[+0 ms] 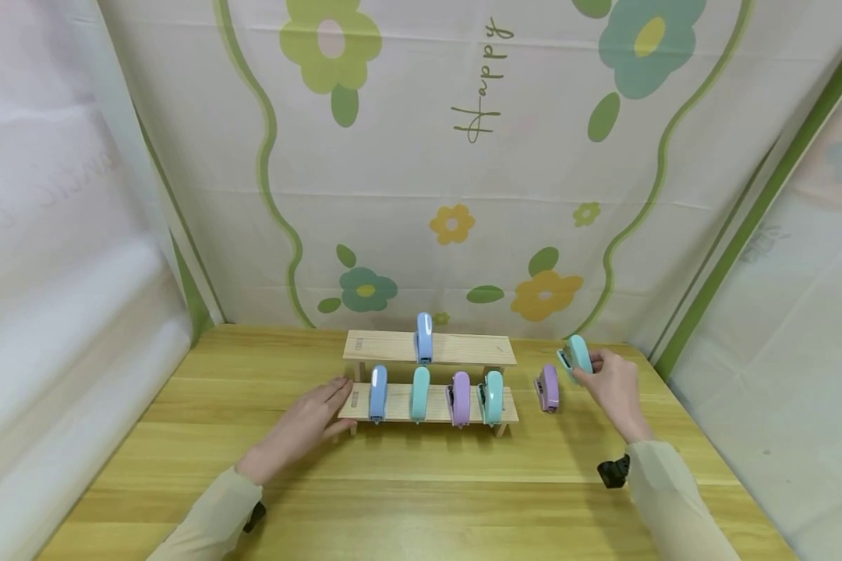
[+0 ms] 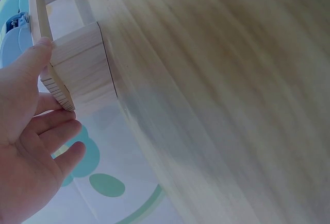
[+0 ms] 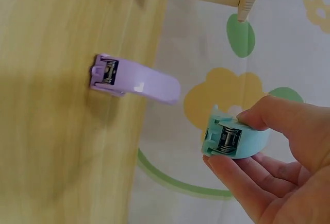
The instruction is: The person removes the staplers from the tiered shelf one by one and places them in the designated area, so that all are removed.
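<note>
My right hand (image 1: 616, 389) pinches a mint-green stapler (image 1: 578, 354) between thumb and fingers, holding it above the table in the right wrist view. Just left of it, a purple stapler (image 1: 549, 388) stands on end on the table. My left hand (image 1: 316, 417) grips the left end of a two-tier wooden rack (image 1: 435, 403), thumb and index finger at the board's edges (image 2: 56, 87). Along the lower tier stand a blue stapler (image 1: 377, 393), a mint stapler (image 1: 419, 395), a purple stapler (image 1: 460, 398) and another mint stapler (image 1: 492, 397). One blue stapler (image 1: 424, 338) is on the upper tier (image 1: 386, 347).
The wood-grain table (image 1: 421, 506) carries the rack near its back edge. Behind hangs a white flower-printed cloth (image 1: 407, 171), with more cloth at the left side (image 1: 63, 273) and the right side (image 1: 786, 374). Black straps with small devices (image 1: 613, 472) sit at the wrists.
</note>
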The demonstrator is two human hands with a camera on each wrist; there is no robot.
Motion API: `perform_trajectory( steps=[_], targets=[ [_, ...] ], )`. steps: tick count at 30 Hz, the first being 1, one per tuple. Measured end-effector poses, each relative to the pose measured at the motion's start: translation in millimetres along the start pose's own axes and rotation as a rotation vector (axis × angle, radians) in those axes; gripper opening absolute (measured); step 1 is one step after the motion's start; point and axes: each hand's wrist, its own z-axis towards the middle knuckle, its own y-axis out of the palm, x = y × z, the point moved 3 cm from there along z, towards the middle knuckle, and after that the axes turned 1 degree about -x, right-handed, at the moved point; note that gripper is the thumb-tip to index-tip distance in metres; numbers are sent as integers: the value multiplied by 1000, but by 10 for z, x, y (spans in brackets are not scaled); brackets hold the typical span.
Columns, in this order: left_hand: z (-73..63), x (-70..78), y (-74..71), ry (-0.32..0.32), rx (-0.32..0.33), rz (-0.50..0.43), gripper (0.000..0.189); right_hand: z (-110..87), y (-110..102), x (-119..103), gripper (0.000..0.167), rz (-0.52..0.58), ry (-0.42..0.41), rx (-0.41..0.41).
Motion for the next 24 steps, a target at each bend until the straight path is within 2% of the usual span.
perform_trajectory(
  steps=[4,11,24],
  targets=[
    [0,-1,-6,3,4,2,67,-22,13,76,33,0,3,6],
    [0,-1,-4,11,5,17,67,-60,84,245,35,-4,67,-29],
    [-5,-7,10,19,19,24,67,-90,182,482,37,-16,123,-68]
  ],
)
